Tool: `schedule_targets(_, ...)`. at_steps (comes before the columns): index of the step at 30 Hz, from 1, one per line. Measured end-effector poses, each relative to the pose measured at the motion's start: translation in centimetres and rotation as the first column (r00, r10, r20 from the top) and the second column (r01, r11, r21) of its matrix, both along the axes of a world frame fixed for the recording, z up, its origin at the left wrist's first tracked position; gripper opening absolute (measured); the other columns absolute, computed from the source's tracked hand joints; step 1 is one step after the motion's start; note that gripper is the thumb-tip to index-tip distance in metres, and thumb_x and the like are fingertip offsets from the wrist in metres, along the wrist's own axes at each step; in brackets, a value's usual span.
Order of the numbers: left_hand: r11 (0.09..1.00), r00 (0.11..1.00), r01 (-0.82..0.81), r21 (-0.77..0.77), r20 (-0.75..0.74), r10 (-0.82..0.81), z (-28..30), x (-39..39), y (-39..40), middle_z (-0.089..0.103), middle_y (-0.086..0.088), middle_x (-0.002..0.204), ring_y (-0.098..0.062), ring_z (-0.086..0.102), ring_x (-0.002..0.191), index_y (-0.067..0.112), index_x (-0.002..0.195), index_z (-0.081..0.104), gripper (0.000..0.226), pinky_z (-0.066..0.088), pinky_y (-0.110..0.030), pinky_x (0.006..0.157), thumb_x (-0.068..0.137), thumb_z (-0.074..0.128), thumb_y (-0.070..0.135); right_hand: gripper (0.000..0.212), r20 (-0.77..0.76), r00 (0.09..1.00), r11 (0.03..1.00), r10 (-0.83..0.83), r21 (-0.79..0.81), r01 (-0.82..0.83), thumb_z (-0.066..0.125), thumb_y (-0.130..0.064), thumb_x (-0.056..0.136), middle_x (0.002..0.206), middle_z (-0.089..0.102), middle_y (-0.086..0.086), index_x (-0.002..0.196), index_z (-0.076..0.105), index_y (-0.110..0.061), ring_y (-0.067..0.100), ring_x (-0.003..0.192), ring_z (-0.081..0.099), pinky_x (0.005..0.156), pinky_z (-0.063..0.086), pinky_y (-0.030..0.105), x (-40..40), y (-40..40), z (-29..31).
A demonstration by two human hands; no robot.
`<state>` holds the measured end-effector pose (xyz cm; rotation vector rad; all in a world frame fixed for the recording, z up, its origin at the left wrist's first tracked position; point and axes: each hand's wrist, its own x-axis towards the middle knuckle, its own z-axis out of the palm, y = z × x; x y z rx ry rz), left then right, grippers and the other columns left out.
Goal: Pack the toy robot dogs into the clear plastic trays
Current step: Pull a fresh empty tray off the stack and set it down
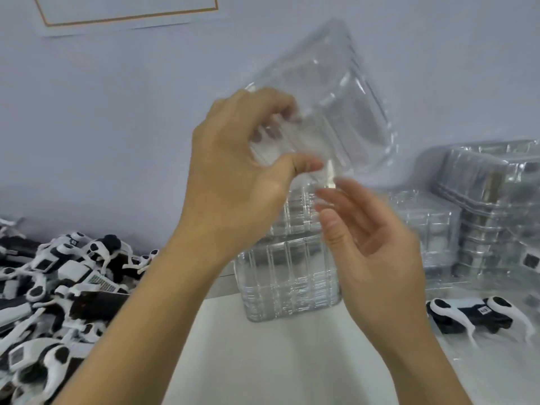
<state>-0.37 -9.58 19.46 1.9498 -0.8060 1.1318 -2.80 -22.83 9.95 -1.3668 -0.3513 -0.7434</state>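
While the left hand point(239, 159) is pinching a clear plastic tray point(327, 106) by its lower corner, thumb in front and curled fingers behind the plastic, it is holding that tray tilted in the air above the desk point(277, 361). Just beside and below the tray's lower edge, the right hand point(377, 244) is hovering with its fingers loosely spread, gripping nothing; whether its fingertips are touching the plastic is lost in motion blur.

Judging by how things are lying, the packing is looking barely begun. No dog is sitting in the raised tray. Beneath both hands a stack of empty trays point(289, 276) is standing on the desk, and more tray stacks point(493, 206) are piling up at the right against the wall. At the left a big heap of toy robot dogs point(58, 287) is waiting, tangled, black and white. One single dog point(479, 317) is lying on its side at the right, near the stacks and well apart from the heap.

Something dark is showing through the lower right-hand trays, but whether those are holding packed dogs I cannot tell. Most likely this tray is being separated and readied for a dog.
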Motion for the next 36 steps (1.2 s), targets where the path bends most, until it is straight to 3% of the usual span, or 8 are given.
schedule_targets(3,0.993,0.997,0.07,0.095,-0.05,-0.065,0.7,-0.2,0.5,0.06,0.02,0.091,-0.006,0.05,0.082,0.017,0.095,0.066,0.035,0.034,-0.014,0.077,0.069,0.088,0.025,0.014,0.062,0.998,0.996,0.005,0.089,-0.01,0.068,-0.023,0.089,0.096,0.078,-0.004,0.103,0.071,-0.019,0.011,0.096,0.074,0.082,0.055,0.018,-0.5,-0.1,0.9)
schedule_targets(8,0.971,0.984,0.136,0.196,-0.143,-0.109,1.8,-0.3,0.9,0.064,0.01,0.089,-0.005,0.049,0.079,0.016,0.095,0.069,0.038,0.033,-0.01,0.073,0.067,0.088,0.031,0.011,0.016,0.999,0.989,-0.05,0.143,0.047,0.065,-0.022,0.087,0.083,0.078,-0.002,0.091,0.073,-0.017,0.014,0.082,0.076,0.07,0.056,0.017,-0.7,-0.3,1.0)
schedule_targets(13,0.972,0.98,0.116,0.206,-0.183,-0.078,2.0,0.2,0.6,0.065,-0.001,0.088,-0.011,0.05,0.078,0.022,0.092,0.07,0.034,0.033,-0.011,0.067,0.066,0.09,0.031,0.012,-0.02,0.995,0.98,-0.096,0.175,0.098,0.064,-0.008,0.094,0.085,0.078,-0.002,0.091,0.074,-0.013,0.013,0.081,0.076,0.069,0.055,0.015,-0.3,-0.1,0.3)
schedule_targets(21,0.977,0.99,0.038,0.211,-0.141,-0.008,3.0,0.7,-0.4,0.065,0.002,0.087,-0.007,0.05,0.076,0.024,0.094,0.07,0.03,0.035,-0.01,0.067,0.071,0.087,0.032,0.016,-0.128,0.992,0.913,-0.008,0.403,0.06,0.065,-0.014,0.093,0.088,0.078,0.006,0.083,0.077,-0.019,0.02,0.087,0.076,0.068,0.055,0.017,0.9,0.2,-1.2)
schedule_targets(26,0.997,0.998,-0.066,0.05,-0.009,0.067,5.8,1.5,0.0,0.064,0.003,0.087,-0.006,0.053,0.074,0.028,0.093,0.066,0.029,0.044,-0.017,0.07,0.073,0.084,0.037,0.031,-0.156,0.972,0.739,0.177,0.673,-0.027,0.05,-0.003,0.1,0.088,0.076,0.008,0.077,0.066,-0.017,0.024,0.09,0.075,0.073,0.056,0.024,1.6,-1.9,-3.1)
schedule_targets(30,0.977,0.978,-0.205,0.065,-0.017,0.207,7.2,4.1,-0.1,0.059,0.004,0.086,-0.001,0.045,0.068,0.026,0.096,0.068,0.031,0.043,-0.022,0.069,0.073,0.085,0.036,0.031,-0.06,0.966,0.547,0.253,0.832,-0.092,0.038,0.007,0.086,0.089,0.073,0.015,0.071,0.049,-0.017,0.027,0.089,0.072,0.081,0.053,0.03,1.8,-3.9,-4.3)
schedule_targets(33,0.966,0.967,-0.218,0.137,-0.104,0.233,6.3,6.5,-1.4,0.058,0.001,0.083,-0.008,0.048,0.068,0.02,0.099,0.071,0.033,0.049,-0.025,0.077,0.073,0.088,0.029,0.023,-0.051,0.971,0.487,0.233,0.871,-0.071,0.037,0.008,0.072,0.072,0.061,0.01,0.066,0.046,-0.013,0.023,0.073,0.066,0.064,0.055,0.022,2.0,-4.3,-4.7)
schedule_targets(36,0.928,0.934,-0.221,0.299,-0.21,0.29,4.6,8.9,-2.6,0.059,0.002,0.087,-0.021,0.06,0.092,0.018,0.107,0.07,0.036,0.048,-0.042,0.098,0.076,0.087,0.027,0.035,-0.119,0.974,0.45,0.194,0.893,0.02,0.031,0.009,0.085,0.05,0.042,-0.002,0.063,0.039,-0.017,0.013,0.051,0.048,0.049,0.046,0.017,2.2,-4.3,-4.7)
